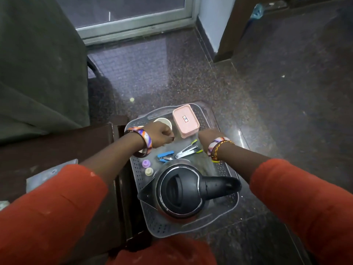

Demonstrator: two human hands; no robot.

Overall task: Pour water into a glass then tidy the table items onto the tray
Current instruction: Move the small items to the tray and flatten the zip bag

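Note:
A translucent grey perforated tray (152, 222) carries a black-lidded steel kettle (179, 190) at its near end. A pink lidded box (185, 119) and a white paper cup (163, 122) stand at the far end. A blue stapler (165, 156), a silver stapler (188, 151) and two small caps, purple (146, 163) and cream (149, 171), lie in the middle. My left hand (160, 134) hovers over the tray beside the cup, fingers curled with nothing seen in them. My right hand (208, 137) is fisted at the pink box's near corner, its fingers hidden.
A dark wooden table (57, 146) lies to the left of the tray, with a green cloth (38, 73) hanging behind it. Speckled granite floor (267, 111) spreads to the right and ahead, up to a sliding door frame (133, 25).

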